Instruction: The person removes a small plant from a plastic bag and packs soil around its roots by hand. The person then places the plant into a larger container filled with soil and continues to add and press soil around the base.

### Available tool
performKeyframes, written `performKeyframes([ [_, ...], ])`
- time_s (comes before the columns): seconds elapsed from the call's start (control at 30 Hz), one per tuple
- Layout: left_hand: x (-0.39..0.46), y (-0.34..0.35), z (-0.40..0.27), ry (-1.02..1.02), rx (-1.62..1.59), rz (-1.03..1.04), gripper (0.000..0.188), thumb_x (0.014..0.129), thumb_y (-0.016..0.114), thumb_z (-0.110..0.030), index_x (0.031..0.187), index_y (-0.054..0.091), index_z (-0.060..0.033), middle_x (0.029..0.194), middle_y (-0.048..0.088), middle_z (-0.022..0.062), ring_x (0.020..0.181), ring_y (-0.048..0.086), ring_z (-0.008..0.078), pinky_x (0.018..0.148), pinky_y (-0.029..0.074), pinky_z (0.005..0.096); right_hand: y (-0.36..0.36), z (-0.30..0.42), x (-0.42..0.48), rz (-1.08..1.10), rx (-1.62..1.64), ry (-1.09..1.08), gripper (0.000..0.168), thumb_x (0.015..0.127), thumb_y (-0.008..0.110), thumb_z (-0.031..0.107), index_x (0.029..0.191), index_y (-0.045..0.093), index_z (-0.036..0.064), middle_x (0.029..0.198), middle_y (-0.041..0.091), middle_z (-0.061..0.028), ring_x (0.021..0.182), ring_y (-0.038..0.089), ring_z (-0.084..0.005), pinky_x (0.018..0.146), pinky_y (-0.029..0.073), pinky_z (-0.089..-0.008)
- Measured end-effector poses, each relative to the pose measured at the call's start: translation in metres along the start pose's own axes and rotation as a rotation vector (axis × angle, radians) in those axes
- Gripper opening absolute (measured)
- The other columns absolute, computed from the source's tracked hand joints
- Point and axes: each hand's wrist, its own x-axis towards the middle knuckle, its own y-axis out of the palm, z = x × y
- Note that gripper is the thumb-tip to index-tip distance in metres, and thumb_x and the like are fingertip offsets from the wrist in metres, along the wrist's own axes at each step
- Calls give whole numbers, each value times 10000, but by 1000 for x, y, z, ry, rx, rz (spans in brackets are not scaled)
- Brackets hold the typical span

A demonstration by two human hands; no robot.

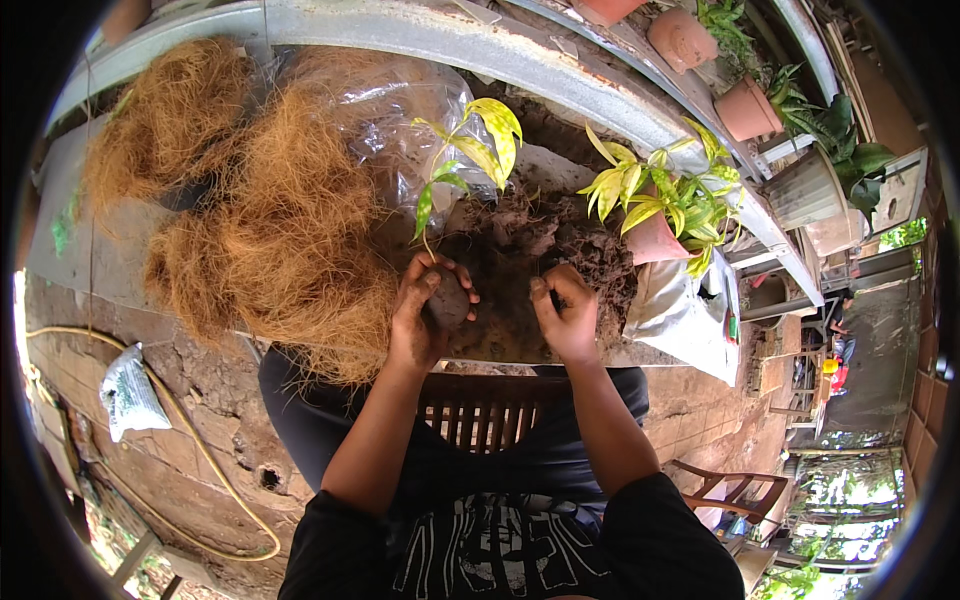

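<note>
My left hand (418,311) is closed around a dark soil ball (448,298), with the thin stem of a variegated cutting (480,154) rising from it. To the right, my right hand (566,309) hovers over the soil with its fingers curled and tips near the thumb; whether a bit of soil is between them, I cannot tell. Loose dark soil (517,225) is heaped on the table past both hands. Brown coconut fibre (300,202) lies in a big tangle left of my left hand, partly against a clear plastic bag (420,112).
A pink pot (654,238) of yellow-green plants leans at the right by a white sack (686,315). Behind runs a metal rail (450,34) with potted plants beyond. A hose (217,472) and a small bag (131,394) lie on the floor. A person (841,330) is far right.
</note>
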Motion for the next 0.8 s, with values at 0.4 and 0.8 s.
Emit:
performKeyframes([
  [0.4,-1,0,1,20,25,-9,341,893,609,-362,1083,495,-102,938,558,112,832,605,235,655,504,354,5,10,-4,194,-271,-155,168,738,736,82,897,687,55,984,657,-94,923,621,-311,795,522,-411],
  [0.8,1,-2,2,34,22,5,329,896,611,-340,1076,499,-88,938,562,114,818,614,238,652,526,352,8,-8,-29,133,-142,-172,163,748,774,94,730,635,13,774,598,-123,693,585,-300,619,486,-394],
])
